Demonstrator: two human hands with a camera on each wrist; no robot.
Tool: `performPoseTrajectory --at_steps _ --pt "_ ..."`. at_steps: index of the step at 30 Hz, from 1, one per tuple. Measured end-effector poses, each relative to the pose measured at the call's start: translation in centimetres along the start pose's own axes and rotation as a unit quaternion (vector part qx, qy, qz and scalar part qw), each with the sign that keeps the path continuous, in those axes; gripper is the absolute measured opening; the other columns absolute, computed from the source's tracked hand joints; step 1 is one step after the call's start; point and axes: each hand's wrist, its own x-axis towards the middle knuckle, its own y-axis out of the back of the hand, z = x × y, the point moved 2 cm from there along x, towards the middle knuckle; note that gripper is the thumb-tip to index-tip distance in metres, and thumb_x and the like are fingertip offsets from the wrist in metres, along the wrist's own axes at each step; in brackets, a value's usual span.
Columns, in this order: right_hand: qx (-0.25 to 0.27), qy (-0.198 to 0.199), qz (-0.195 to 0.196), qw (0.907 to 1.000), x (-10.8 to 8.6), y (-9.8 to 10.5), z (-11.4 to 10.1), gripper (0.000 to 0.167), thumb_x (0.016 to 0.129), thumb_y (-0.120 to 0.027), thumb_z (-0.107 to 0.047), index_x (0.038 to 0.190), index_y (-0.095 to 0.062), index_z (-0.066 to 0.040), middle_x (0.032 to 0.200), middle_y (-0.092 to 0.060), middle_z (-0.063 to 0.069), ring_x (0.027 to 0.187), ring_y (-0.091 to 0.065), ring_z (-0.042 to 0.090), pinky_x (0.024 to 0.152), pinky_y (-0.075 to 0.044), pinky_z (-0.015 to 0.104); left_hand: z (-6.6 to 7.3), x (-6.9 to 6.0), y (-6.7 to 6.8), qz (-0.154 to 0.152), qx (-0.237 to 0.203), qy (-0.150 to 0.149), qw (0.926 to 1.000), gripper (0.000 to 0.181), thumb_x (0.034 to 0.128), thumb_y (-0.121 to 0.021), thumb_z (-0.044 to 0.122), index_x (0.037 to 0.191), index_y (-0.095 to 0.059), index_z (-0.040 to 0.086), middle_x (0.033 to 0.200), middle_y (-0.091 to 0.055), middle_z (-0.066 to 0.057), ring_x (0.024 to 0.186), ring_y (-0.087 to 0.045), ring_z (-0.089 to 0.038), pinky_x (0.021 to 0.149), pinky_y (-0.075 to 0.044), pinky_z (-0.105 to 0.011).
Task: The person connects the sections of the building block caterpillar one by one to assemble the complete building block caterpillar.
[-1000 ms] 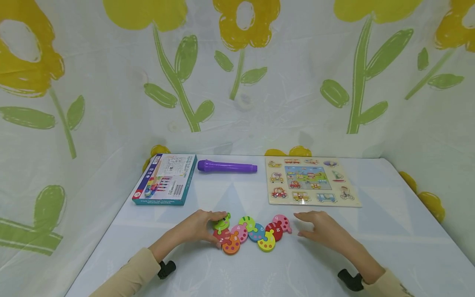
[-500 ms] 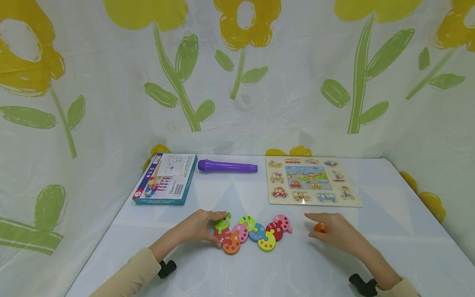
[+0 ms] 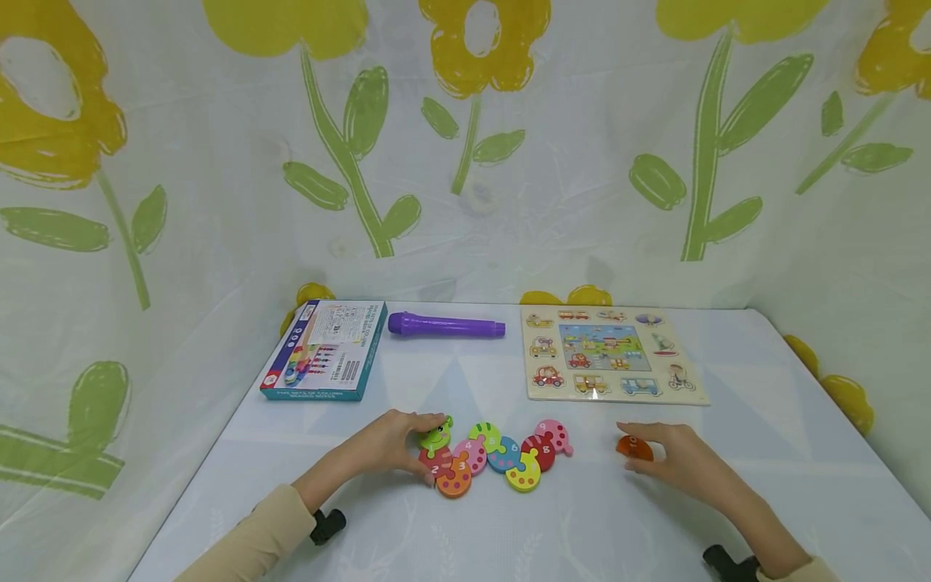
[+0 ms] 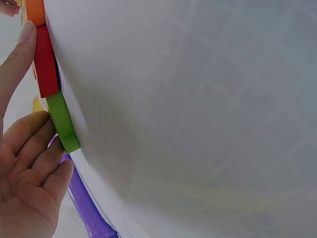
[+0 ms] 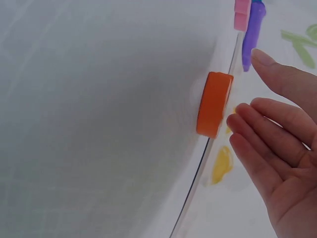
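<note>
A wooden caterpillar number puzzle (image 3: 502, 455) of several joined, coloured pieces lies on the table in the head view, its smiling green head at the left. My left hand (image 3: 385, 444) grips that end: in the left wrist view, the thumb touches the red piece (image 4: 47, 62) and the fingers bend at the green head piece (image 4: 63, 121). Apart from the chain, to its right, is a loose orange puzzle piece (image 3: 634, 447) marked 0. Around it my right hand (image 3: 684, 459) spreads thumb and fingers; the right wrist view shows the orange piece (image 5: 215, 105) apart from the fingertips.
At the back left lies a teal-edged box (image 3: 324, 350), with a purple toy microphone (image 3: 445, 326) beside it. A wooden vehicle puzzle board (image 3: 614, 356) lies at the back right. A flower-printed cloth (image 3: 553, 202) hangs behind the table.
My right hand has drawn to the right, away from the caterpillar's tail, uncovering the orange piece that was hidden behind it. The left hand stays in place on the caterpillar.
</note>
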Motion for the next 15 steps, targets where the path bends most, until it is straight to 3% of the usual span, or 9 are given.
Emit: performPoseTrajectory --at_steps 15 --pt "-0.004 -0.022 -0.008 0.9997 -1.2 -0.3 1.1 0.053 0.074 -0.084 -0.018 0.120 -0.066 0.001 0.117 -0.067 0.015 0.106 -0.064 0.036 0.085 -0.054 0.047 0.0 0.0 0.0 0.001 0.001 0.003 1.0000 0.088 0.0665 -0.083 0.049 0.140 -0.052 0.014 0.142 -0.051 -0.002 0.133 -0.044 -0.024 0.105 -0.041 -0.043"
